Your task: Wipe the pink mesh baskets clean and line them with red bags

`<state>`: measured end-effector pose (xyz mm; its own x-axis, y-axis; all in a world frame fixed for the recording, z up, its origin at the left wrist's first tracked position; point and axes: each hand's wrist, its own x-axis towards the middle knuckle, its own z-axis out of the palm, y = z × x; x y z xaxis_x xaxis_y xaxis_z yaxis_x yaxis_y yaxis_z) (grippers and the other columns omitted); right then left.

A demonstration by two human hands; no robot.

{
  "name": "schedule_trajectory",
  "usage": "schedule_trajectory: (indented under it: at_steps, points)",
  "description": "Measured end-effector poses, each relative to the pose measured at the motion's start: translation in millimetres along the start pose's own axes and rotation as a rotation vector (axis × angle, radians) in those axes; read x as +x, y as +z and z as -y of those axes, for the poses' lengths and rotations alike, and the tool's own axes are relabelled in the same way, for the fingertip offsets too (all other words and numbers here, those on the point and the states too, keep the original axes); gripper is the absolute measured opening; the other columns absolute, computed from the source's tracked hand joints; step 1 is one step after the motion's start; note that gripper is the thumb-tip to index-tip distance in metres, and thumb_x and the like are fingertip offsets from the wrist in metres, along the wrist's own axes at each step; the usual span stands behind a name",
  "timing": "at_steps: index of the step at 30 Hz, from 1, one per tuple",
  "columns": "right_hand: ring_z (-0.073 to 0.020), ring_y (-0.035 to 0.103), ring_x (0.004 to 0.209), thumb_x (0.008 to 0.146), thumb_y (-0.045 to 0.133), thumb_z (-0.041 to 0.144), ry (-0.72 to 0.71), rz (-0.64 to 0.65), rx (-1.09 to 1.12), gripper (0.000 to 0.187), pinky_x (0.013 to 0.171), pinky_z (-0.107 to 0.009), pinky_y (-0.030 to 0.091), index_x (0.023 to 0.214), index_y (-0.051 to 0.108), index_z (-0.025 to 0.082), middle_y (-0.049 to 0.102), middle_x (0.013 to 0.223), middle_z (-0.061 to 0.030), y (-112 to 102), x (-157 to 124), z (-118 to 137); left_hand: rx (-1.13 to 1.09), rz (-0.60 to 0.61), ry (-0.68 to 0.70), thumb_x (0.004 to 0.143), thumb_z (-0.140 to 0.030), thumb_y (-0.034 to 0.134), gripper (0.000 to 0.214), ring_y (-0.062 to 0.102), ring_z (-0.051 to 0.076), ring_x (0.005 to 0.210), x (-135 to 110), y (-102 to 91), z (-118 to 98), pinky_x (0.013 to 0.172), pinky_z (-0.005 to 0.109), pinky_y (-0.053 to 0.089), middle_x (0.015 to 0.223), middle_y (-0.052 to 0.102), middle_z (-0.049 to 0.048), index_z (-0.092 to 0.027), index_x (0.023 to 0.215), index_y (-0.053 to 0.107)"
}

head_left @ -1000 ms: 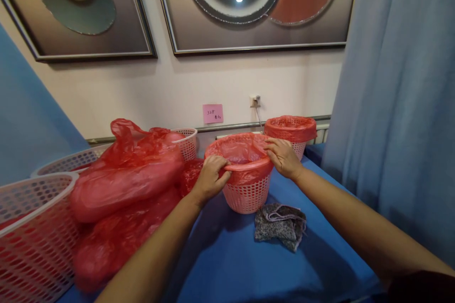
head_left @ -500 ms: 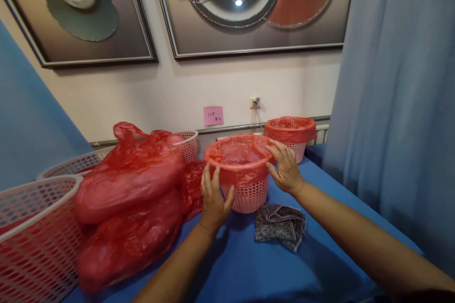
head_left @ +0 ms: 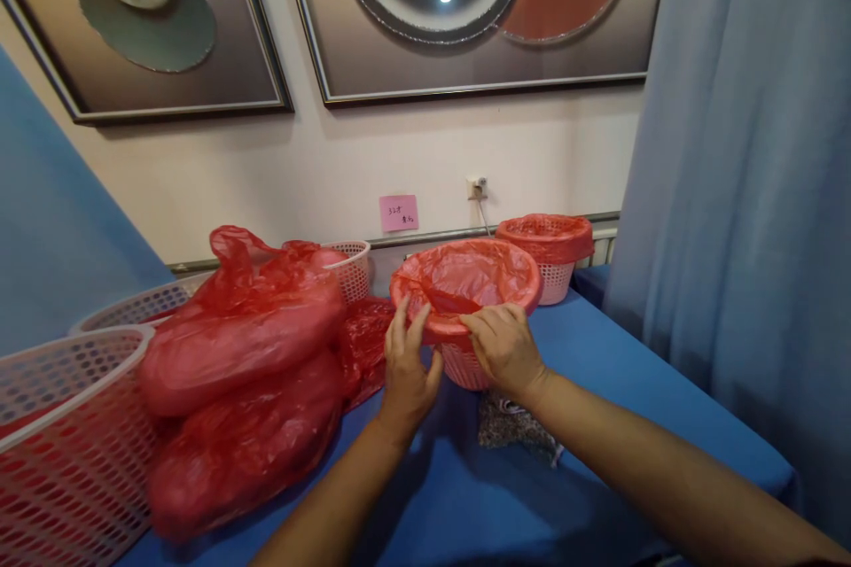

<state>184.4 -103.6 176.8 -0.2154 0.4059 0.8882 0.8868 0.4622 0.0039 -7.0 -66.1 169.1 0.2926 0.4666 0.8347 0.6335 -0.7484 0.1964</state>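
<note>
A small pink mesh basket [head_left: 460,363] lined with a red plastic bag [head_left: 469,276] is tipped toward me above the blue table [head_left: 598,390]. My left hand [head_left: 407,365] presses against its left side, fingers upright and close together on the bag's folded edge. My right hand [head_left: 503,349] grips the near rim, fingers curled over the red plastic. Part of a grey cloth [head_left: 515,430] shows under my right wrist.
A second lined basket [head_left: 546,241] stands at the back by the wall. A heap of red bags [head_left: 245,354] lies to the left, with white mesh baskets [head_left: 66,434] beside and behind it. A blue curtain [head_left: 745,151] hangs on the right.
The basket has been tilted toward me and lifted at its base. My right hand moved from the far right rim to the near rim; my left hand stayed on the left side.
</note>
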Motion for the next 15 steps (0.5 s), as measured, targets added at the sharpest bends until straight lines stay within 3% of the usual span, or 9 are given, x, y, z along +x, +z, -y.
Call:
schedule_trajectory:
  at_steps: [3, 8, 12, 15]
  points:
    - [-0.0241, 0.063, 0.097, 0.101, 0.047, 0.018, -0.022, 0.017, 0.022, 0.028, 0.092, -0.043, 0.040, 0.123, 0.063, 0.020, 0.074, 0.100, -0.0075, -7, -7, 5, 0.027, 0.055, 0.098, 0.086, -0.008, 0.055, 0.056, 0.037, 0.033, 0.148, -2, 1.4, -4, 0.120, 0.061, 0.035, 0.158, 0.041, 0.0130, -0.026, 0.139, 0.051]
    - [-0.0264, 0.058, 0.124, 0.098, 0.051, 0.022, -0.101, -0.012, 0.117, 0.042, 0.106, -0.046, 0.038, 0.140, 0.051, 0.021, 0.069, 0.128, -0.0103, -32, -23, -4, 0.010, 0.014, 0.159, 0.088, -0.007, 0.053, 0.055, 0.037, 0.032, 0.149, -12, -0.7, 0, 0.120, 0.061, 0.036, 0.155, 0.044, 0.0134, -0.025, 0.140, 0.048]
    - [-0.0307, 0.050, 0.135, 0.099, 0.050, 0.032, 0.029, -0.031, -0.002, 0.040, 0.112, -0.052, 0.030, 0.138, 0.055, 0.026, 0.063, 0.139, -0.0108, -48, -19, -51, -0.002, 0.008, 0.159, 0.089, -0.008, 0.053, 0.053, 0.039, 0.032, 0.148, -13, -2.8, 4, 0.119, 0.061, 0.037, 0.152, 0.048, 0.0133, -0.025, 0.139, 0.048]
    - [-0.0296, 0.056, 0.125, 0.102, 0.043, 0.035, 0.080, 0.103, -0.056, 0.029, 0.106, -0.048, 0.033, 0.113, 0.067, 0.024, 0.071, 0.121, -0.0099, -45, -11, -97, -0.016, 0.022, 0.130, 0.089, -0.010, 0.053, 0.054, 0.039, 0.032, 0.148, -5, 1.6, 5, 0.120, 0.061, 0.036, 0.152, 0.048, 0.0137, -0.024, 0.141, 0.048]
